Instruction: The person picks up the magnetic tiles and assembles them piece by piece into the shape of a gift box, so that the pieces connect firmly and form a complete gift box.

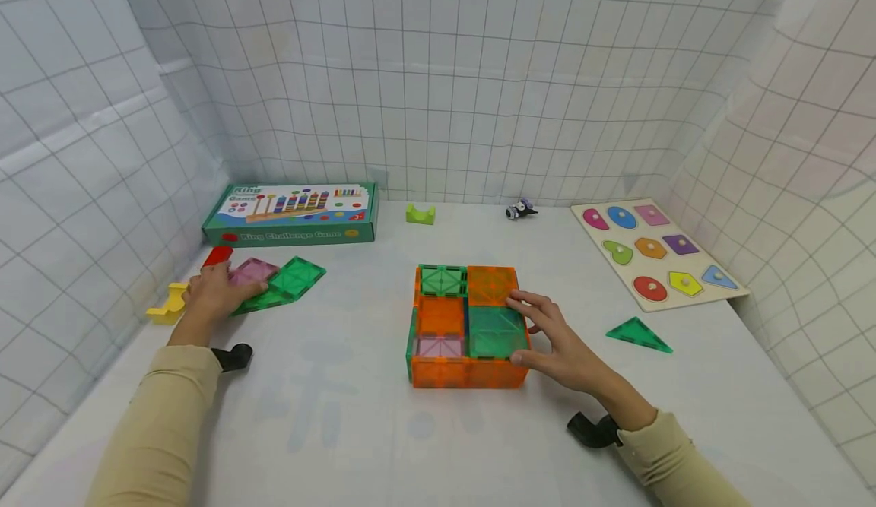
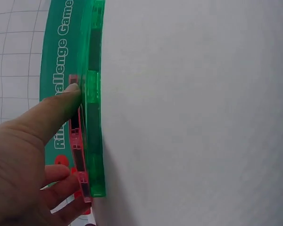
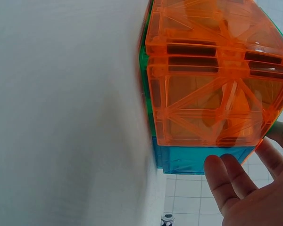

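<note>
Right hand: our right hand point(image 1: 557, 343) rests against the right side of the flat box of translucent orange, green and pink magnetic tiles point(image 1: 465, 324), fingers point(image 3: 228, 181) straight and loosely spread, thumb at the near right corner; it steadies the box rather than grasping it.
Left hand: our left hand point(image 1: 214, 294) lies on a loose translucent pink square tile point(image 1: 252, 271) well to the left of the box, thumb and fingers pinching the pink tile's edge as the left wrist view shows, with translucent green tiles point(image 1: 290, 280) under and beside it.
Box so far: we judge the build well along; the box sits mid-table with its orange walls up and most of the top covered by green, orange and teal squares.
Left to do: the near left cell shows pink lower down and looks uncovered, so we judge at least one top tile is missing.
Spare pieces: a green triangular tile point(image 1: 639, 335) lies right of the box; a red piece point(image 1: 217, 255) and a yellow wooden block point(image 1: 167, 303) sit beyond the left hand.
Further out: behind the box to the left, a green cardboard game carton point(image 1: 294, 213); to its right, a wooden shape puzzle board point(image 1: 653, 252).
</note>
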Motion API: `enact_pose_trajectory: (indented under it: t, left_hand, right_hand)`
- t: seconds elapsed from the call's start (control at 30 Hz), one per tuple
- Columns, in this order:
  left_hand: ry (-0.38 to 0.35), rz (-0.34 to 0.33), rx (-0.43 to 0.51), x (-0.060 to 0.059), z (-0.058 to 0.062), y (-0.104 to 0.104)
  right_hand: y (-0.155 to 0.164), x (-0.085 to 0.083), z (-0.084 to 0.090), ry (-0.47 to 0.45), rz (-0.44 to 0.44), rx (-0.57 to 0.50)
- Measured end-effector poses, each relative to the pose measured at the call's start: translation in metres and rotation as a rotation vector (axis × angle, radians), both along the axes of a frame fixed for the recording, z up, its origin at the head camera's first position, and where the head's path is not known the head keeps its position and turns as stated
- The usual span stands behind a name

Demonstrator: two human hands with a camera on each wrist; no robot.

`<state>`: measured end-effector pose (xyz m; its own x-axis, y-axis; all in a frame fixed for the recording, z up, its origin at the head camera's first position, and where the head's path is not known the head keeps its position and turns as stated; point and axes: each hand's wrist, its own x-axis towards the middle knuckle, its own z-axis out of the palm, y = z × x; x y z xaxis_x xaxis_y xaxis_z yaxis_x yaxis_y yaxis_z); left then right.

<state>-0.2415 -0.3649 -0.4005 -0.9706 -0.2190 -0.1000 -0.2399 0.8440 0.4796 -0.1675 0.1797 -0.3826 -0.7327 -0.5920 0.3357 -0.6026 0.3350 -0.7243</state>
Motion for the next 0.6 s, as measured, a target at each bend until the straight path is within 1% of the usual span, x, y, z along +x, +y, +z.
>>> enact_pose_trajectory:
  t: [0.1, 0.17, 0.33, 0.43, 0.6]
  left_hand:
    - [-0.039, -0.009, -0.010, -0.0006, 0.0006, -0.0013]
    - [-0.049, -0.007, -0.024, -0.0009, 0.0008, -0.0017]
    - [-0.039, 0.005, -0.055, -0.0019, 0.0006, -0.0011]
    - [-0.030, 0.026, -0.038, -0.0017, -0.0005, -0.0011]
    - [-0.015, 0.098, 0.050, 0.0010, -0.0017, -0.0020]
  right_hand:
    - [0.0001, 0.0002, 0.0001, -0.007, -0.002, 0.001]
    - [0.0003, 0.0001, 0.0003, -0.009, -0.003, 0.001]
    - [0.0000, -0.0002, 0.0006, -0.004, -0.001, 0.000]
    - [-0.0002, -0.0005, 0.0003, 0.006, 0.003, -0.004]
    - [0.0004, -0.0012, -0.0007, 0.019, 0.009, -0.012]
